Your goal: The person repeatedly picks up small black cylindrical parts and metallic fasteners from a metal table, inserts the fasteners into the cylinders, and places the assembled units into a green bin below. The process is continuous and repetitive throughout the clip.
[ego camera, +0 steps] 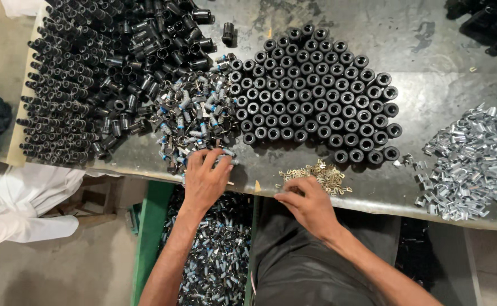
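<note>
At the near edge of the grey metal worktable [429, 51] we had both hands down among small parts. Our left hand [206, 178] lay palm-down on the near fringe of the heap of small silver-and-blue screws [194, 116], its fingers spread apart and curled onto the loose pieces; we could not tell whether any one piece was pinched. Those screws lay every way, with no common long axis. Our right hand [310, 207] rested just beside the little pile of brass clips [319, 174], thumb and forefinger drawn together at its near edge, though what they nipped was too small to make out. Beyond the hands, the black sleeves [316, 93] stood upright in close rows, open ends up, long axes vertical. To the left, a big heap of black sleeves [90, 73] lay mostly on their sides. Bright metal clamps [475, 164] were piled at the right. Below the table edge a bin of more screws [220, 255] sat between our arms.
</note>
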